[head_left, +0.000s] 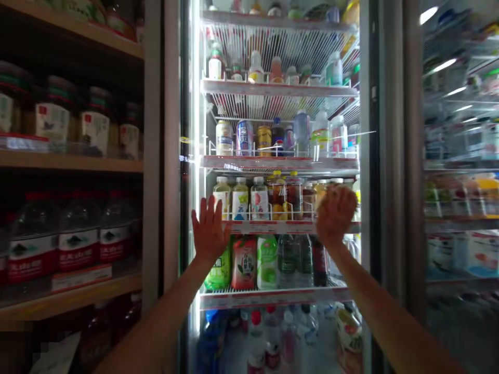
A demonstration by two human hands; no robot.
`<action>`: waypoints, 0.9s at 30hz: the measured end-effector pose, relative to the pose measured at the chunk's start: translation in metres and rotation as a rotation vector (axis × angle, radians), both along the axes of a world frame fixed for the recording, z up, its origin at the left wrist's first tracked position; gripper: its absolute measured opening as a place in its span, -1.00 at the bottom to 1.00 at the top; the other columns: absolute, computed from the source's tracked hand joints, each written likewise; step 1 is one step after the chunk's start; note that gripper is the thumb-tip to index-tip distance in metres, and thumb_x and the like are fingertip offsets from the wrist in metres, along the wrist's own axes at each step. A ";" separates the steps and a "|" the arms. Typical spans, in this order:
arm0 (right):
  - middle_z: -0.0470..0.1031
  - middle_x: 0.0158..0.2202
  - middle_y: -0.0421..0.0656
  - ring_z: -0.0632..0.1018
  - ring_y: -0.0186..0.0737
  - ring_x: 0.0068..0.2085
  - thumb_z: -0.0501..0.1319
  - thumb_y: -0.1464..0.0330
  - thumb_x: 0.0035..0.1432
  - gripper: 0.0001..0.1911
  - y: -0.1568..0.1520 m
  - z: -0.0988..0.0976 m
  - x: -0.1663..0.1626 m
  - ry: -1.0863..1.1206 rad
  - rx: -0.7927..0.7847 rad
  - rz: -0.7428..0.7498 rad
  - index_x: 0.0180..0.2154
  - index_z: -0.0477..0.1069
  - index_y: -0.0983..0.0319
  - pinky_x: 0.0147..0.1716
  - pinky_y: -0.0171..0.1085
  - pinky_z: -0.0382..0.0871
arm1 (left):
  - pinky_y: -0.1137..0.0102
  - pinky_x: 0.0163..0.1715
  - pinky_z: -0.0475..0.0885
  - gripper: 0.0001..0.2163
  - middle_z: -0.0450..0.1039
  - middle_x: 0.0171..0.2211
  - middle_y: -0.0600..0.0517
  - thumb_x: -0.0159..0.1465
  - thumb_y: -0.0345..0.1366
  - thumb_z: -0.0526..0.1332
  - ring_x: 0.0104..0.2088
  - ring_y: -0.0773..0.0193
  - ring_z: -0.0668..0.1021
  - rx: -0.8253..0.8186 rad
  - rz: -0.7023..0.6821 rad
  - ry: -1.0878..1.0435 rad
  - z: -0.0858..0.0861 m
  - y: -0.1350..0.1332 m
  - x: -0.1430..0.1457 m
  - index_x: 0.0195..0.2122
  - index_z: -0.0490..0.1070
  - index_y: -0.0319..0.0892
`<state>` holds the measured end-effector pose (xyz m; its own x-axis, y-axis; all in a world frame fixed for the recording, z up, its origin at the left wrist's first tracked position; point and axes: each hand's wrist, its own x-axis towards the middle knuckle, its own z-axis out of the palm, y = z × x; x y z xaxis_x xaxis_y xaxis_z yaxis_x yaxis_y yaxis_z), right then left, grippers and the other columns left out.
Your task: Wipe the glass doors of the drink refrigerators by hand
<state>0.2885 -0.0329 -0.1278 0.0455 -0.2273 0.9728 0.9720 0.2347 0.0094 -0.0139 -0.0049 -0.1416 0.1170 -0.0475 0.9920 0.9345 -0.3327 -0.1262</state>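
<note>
Both forearms sit nearest the lens, in from the bottom corners. L hand (209,228) is flat and open, fingers spread, palm fwd, holding nothing. It's at the left end of the shelf rail (273,227). Can't tell if it presses on door glass or is inside the fridge (367,156). A yellow-green bottle (223,196) stands just behind its fingertips, and a green bottle (220,272) is below the wrist.

R hand (335,213) is loosely curled, back to camera, at the right end of the same rail, in front of the dark bottles (294,195). Its grip is hidden, so can't tell if it's closed on anything.

Progress, my read: hands are at the third shelf only. No bottle looks lifted out and the rows look full, so approx. all the handling is left.

Further out, left of the fridge, there are wooden shelves (70,163) w/ jars (52,119), and big water bottles (78,239) below.
</note>
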 end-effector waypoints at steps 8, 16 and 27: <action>0.03 0.28 -0.07 0.00 0.00 0.29 0.00 0.36 0.18 -0.51 -0.004 -0.008 -0.024 -0.015 -0.064 -0.088 0.17 0.18 0.16 0.17 0.12 0.00 | 0.07 0.23 -0.14 -0.44 0.00 0.26 -0.17 0.28 -0.12 -0.01 0.29 0.10 -0.03 -0.023 -0.005 -0.009 0.001 -0.002 0.000 0.27 -0.07 -0.18; 0.04 0.28 -0.16 -0.01 -0.07 0.30 0.01 0.34 0.19 -0.49 -0.004 -0.023 -0.016 -0.298 -0.211 -0.111 0.19 0.12 0.07 0.21 0.06 -0.06 | 0.05 0.24 -0.16 -0.45 -0.04 0.28 -0.16 0.30 -0.10 -0.05 0.30 0.09 -0.04 -0.058 -0.005 -0.011 0.000 -0.001 0.000 0.27 -0.06 -0.20; 0.07 0.27 -0.14 -0.03 -0.07 0.31 0.00 0.34 0.20 -0.52 -0.001 -0.021 -0.039 -0.352 -0.221 -0.102 0.17 0.16 0.09 0.21 0.04 -0.04 | 0.04 0.24 -0.19 -0.45 -0.04 0.27 -0.18 0.31 -0.12 -0.06 0.30 0.08 -0.06 -0.058 0.004 -0.010 -0.002 0.001 0.003 0.27 -0.08 -0.23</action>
